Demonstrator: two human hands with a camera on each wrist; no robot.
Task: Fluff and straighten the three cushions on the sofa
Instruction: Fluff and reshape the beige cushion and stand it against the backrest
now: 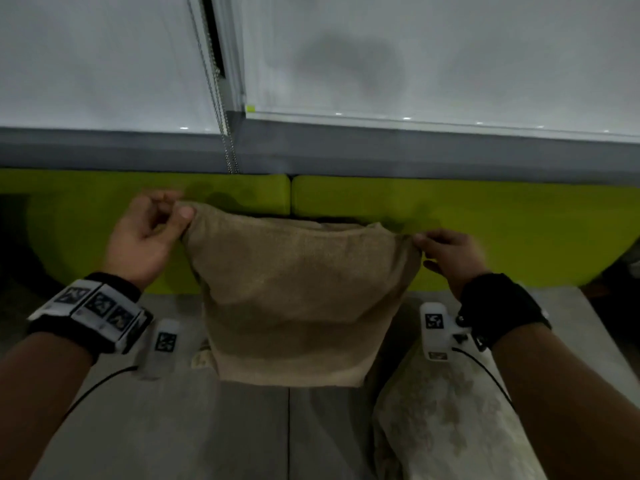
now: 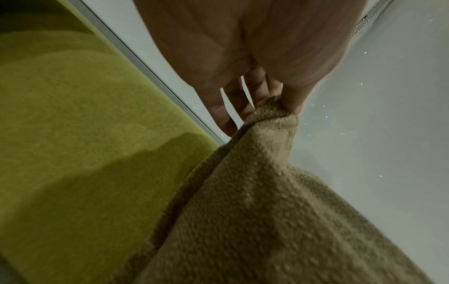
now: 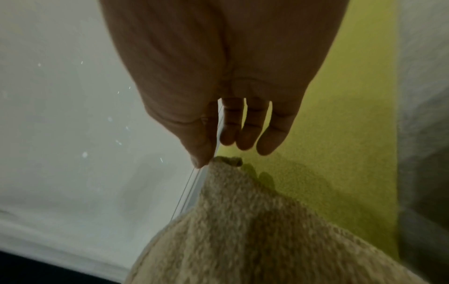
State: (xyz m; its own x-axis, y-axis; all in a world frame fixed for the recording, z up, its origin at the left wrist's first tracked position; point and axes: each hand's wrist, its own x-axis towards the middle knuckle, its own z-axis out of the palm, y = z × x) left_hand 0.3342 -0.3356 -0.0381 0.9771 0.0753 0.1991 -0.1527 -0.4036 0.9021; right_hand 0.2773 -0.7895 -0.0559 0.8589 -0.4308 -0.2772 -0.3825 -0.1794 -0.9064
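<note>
A tan, nubbly cushion (image 1: pixel 298 296) stands upright on the grey sofa seat (image 1: pixel 166 427), in front of the lime-green backrest (image 1: pixel 485 220). My left hand (image 1: pixel 173 216) pinches its top left corner between thumb and fingers; the left wrist view shows the tan cushion (image 2: pixel 267 221) bunched in that left hand (image 2: pixel 274 103). My right hand (image 1: pixel 424 249) is at the top right corner. In the right wrist view the right hand (image 3: pixel 218 151) has straight, relaxed fingers, the thumb tip touches the tan cushion (image 3: pixel 243 230) and the corner tip shows free. A cream patterned cushion (image 1: pixel 450 410) lies at the lower right.
A bit of another patterned cushion (image 1: pixel 201 358) peeks out at the tan one's lower left. White roller blinds (image 1: pixel 450 57) with a bead chain (image 1: pixel 221 116) hang behind the sofa, above a grey sill (image 1: pixel 104 150). A seam (image 1: pixel 288 427) splits the seat.
</note>
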